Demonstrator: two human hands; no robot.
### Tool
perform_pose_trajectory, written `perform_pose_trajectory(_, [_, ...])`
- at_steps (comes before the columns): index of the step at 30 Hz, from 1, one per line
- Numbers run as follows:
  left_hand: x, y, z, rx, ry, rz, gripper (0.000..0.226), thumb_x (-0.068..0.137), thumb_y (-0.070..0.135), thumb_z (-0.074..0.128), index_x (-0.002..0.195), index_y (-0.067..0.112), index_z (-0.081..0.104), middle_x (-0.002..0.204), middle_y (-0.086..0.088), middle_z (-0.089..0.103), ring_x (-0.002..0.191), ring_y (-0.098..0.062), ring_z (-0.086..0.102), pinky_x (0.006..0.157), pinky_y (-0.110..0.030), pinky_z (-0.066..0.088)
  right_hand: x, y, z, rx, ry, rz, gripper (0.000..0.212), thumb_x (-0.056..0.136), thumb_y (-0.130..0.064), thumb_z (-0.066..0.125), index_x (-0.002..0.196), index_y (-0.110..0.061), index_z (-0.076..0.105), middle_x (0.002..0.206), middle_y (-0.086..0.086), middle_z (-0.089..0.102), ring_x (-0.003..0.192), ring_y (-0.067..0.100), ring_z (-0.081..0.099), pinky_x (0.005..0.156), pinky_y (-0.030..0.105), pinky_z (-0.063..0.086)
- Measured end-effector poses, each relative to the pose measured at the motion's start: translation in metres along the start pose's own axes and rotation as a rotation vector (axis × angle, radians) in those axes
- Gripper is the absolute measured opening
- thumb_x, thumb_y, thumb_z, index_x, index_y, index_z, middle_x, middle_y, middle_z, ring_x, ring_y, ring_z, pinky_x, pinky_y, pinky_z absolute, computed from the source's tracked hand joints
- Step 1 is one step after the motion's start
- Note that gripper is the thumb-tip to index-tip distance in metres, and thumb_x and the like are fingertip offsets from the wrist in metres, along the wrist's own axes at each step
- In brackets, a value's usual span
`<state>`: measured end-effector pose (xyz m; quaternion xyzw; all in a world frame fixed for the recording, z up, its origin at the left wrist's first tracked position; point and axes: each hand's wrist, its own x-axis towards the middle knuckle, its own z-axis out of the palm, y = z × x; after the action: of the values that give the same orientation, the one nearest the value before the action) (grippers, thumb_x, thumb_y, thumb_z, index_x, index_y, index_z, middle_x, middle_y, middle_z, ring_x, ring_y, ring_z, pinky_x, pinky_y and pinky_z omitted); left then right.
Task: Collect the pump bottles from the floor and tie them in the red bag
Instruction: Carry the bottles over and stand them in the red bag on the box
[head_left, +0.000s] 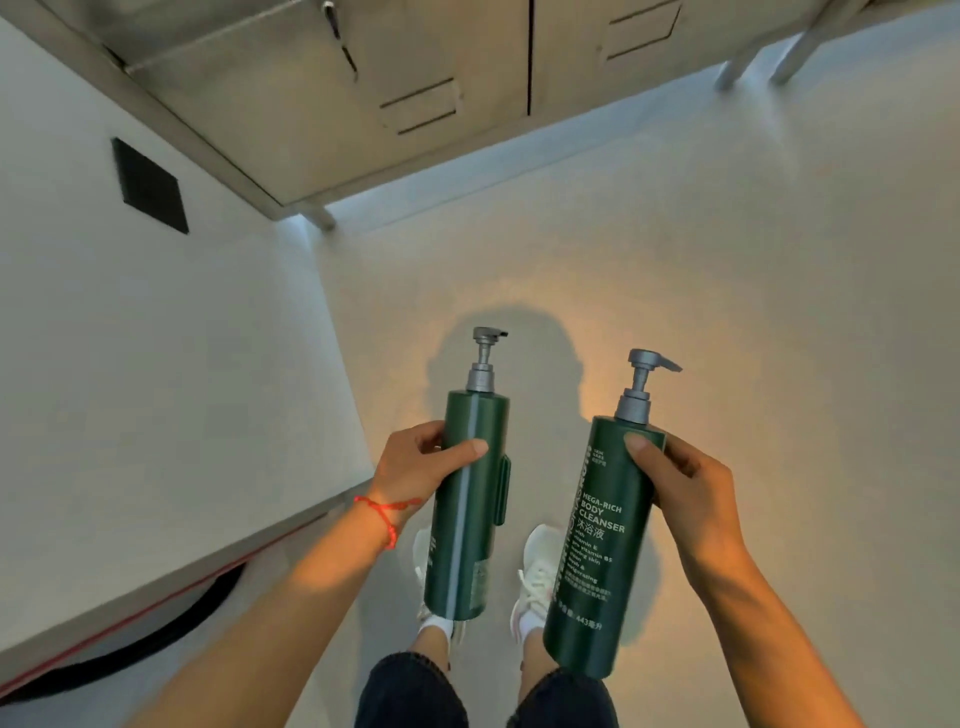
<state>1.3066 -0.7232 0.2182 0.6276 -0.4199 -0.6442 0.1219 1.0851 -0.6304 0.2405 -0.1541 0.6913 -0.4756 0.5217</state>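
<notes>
The person stands on a pale floor (727, 270) holding one dark green pump bottle in each hand, both lifted well clear of the ground and pointing away, pumps at the far end. The left hand (415, 462) wraps around the upper body of the left bottle (462, 519), thumb laid across its front and fingers curled behind; this bottle shows its back seam and a small ridge on its right side. A red string bracelet (387, 512) circles that wrist. The right hand (680, 478) grips the right bottle (597, 551) near its shoulder, thumb pressed on the front just above white lettering that reads "MEGA-RICH BODY CLEANSER". Both pumps are grey, their spouts turned to the right. The two bottles are near each other but apart. Below them, white sneakers (535, 566) and dark trouser legs show. To the left runs a white wall with a dark square panel (148, 184); on the far side stand grey metal cabinets (415, 78) raised on short legs.
</notes>
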Motion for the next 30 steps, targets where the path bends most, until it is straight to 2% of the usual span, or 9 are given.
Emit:
perform_pose_trajectory(2, [-0.026, 0.038, 0.011, -0.008, -0.008, 0.041, 0.012, 0.071, 0.019, 0.073, 0.081, 0.024, 0.069, 0.083, 0.002, 0.071, 0.069, -0.003, 0.067, 0.06, -0.012, 0.051, -0.02, -0.034, -0.017, 0.005, 0.022, -0.021, 0.01, 0.081, -0.018, 0.064, 0.074, -0.017, 0.072, 0.064, -0.01, 0.07, 0.061, 0.003, 0.061, 0.057, 0.013, 0.05])
perform_pose_trajectory(6, [-0.072, 0.109, 0.04, -0.037, -0.033, 0.092, 0.01, 0.07, 0.024, 0.073, 0.079, 0.024, 0.069, 0.084, 0.0, 0.072, 0.078, -0.016, 0.068, 0.072, -0.028, 0.054, -0.055, -0.102, -0.049, 0.024, 0.051, -0.092, 0.013, 0.081, -0.019, 0.064, 0.072, -0.022, 0.073, 0.063, -0.011, 0.07, 0.059, 0.001, 0.061, 0.055, 0.012, 0.049])
perform_pose_trajectory(10, [-0.11, 0.167, 0.072, -0.035, -0.092, 0.162, 0.008, 0.07, 0.022, 0.074, 0.076, 0.024, 0.069, 0.076, 0.008, 0.072, 0.07, -0.007, 0.068, 0.063, -0.022, 0.055, -0.079, -0.164, -0.079, 0.081, 0.137, -0.154, 0.014, 0.081, -0.018, 0.065, 0.07, -0.022, 0.071, 0.059, -0.015, 0.068, 0.056, -0.001, 0.059, 0.053, 0.011, 0.048])
perform_pose_trajectory(14, [-0.132, 0.221, 0.1, -0.006, -0.19, 0.234, 0.007, 0.074, 0.015, 0.07, 0.077, 0.021, 0.068, 0.067, 0.009, 0.073, 0.065, -0.005, 0.068, 0.055, -0.016, 0.053, -0.096, -0.213, -0.103, 0.157, 0.18, -0.205, 0.014, 0.081, -0.019, 0.064, 0.069, -0.019, 0.071, 0.058, -0.012, 0.068, 0.053, 0.0, 0.059, 0.051, 0.012, 0.047])
perform_pose_trajectory(18, [-0.13, 0.277, 0.132, 0.045, -0.25, 0.302, 0.005, 0.074, 0.02, 0.07, 0.075, 0.02, 0.066, 0.061, 0.015, 0.071, 0.06, 0.0, 0.066, 0.051, -0.013, 0.05, -0.097, -0.253, -0.126, 0.194, 0.22, -0.256, 0.015, 0.082, -0.016, 0.063, 0.069, -0.017, 0.069, 0.056, -0.012, 0.068, 0.051, -0.001, 0.059, 0.049, 0.01, 0.046])
perform_pose_trajectory(23, [-0.107, 0.346, 0.18, 0.08, -0.348, 0.374, 0.008, 0.073, 0.026, 0.071, 0.079, 0.022, 0.067, 0.066, 0.012, 0.072, 0.065, -0.002, 0.067, 0.053, -0.013, 0.05, -0.07, -0.299, -0.164, 0.24, 0.368, -0.286, 0.014, 0.083, -0.016, 0.063, 0.069, -0.017, 0.068, 0.054, -0.014, 0.067, 0.05, -0.002, 0.057, 0.05, 0.01, 0.045])
perform_pose_trajectory(30, [-0.057, 0.436, 0.239, 0.148, -0.438, 0.392, 0.007, 0.07, 0.025, 0.074, 0.075, 0.028, 0.07, 0.071, 0.011, 0.073, 0.069, -0.005, 0.068, 0.055, -0.015, 0.051, -0.014, -0.371, -0.22, 0.289, 0.538, -0.305, 0.031, 0.083, -0.019, 0.063, 0.052, -0.023, 0.065, 0.046, -0.014, 0.059, 0.044, -0.001, 0.05, 0.045, 0.011, 0.041])
